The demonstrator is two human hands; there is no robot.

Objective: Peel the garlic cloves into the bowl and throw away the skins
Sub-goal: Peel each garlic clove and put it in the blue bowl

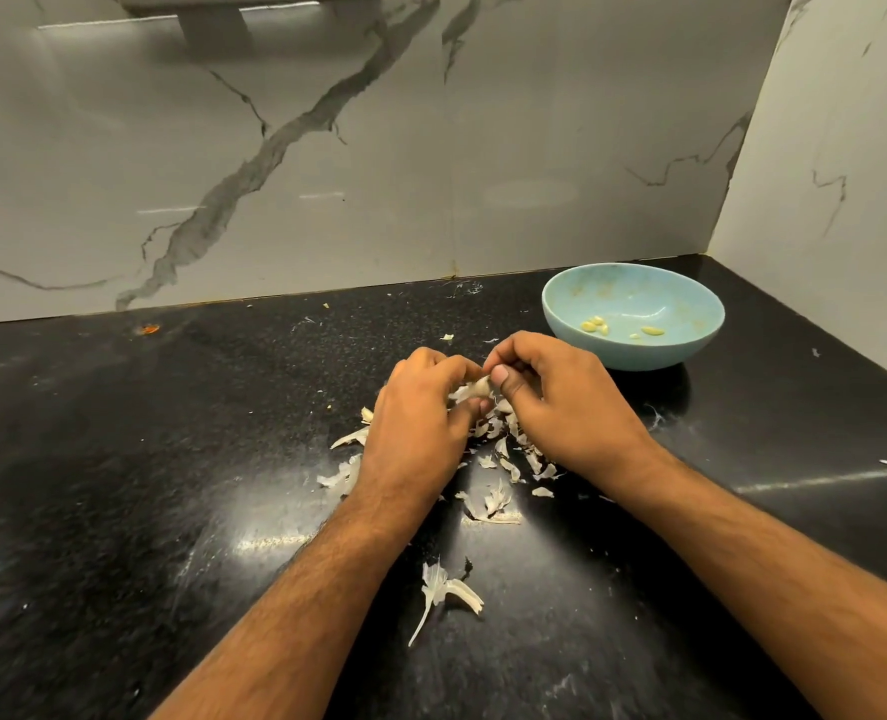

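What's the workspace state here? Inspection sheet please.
Surface: black speckled stone counter, glossy, with white smears.
Job's things: light blue round bowl at back right holds a few peeled yellowish cloves; one garlic clove mid-peel.
Clutter: papery white garlic skins scattered under and in front of the hands; small orange scrap at the back left.
Grippers: left hand and right hand both pinch the clove.
Cables: nothing seen.
Surroundings: white marble-veined wall panels behind and at the right.

A pale blue bowl (633,356) sits on a speckled black counter (171,459) below grey-veined white marble wall (327,148).
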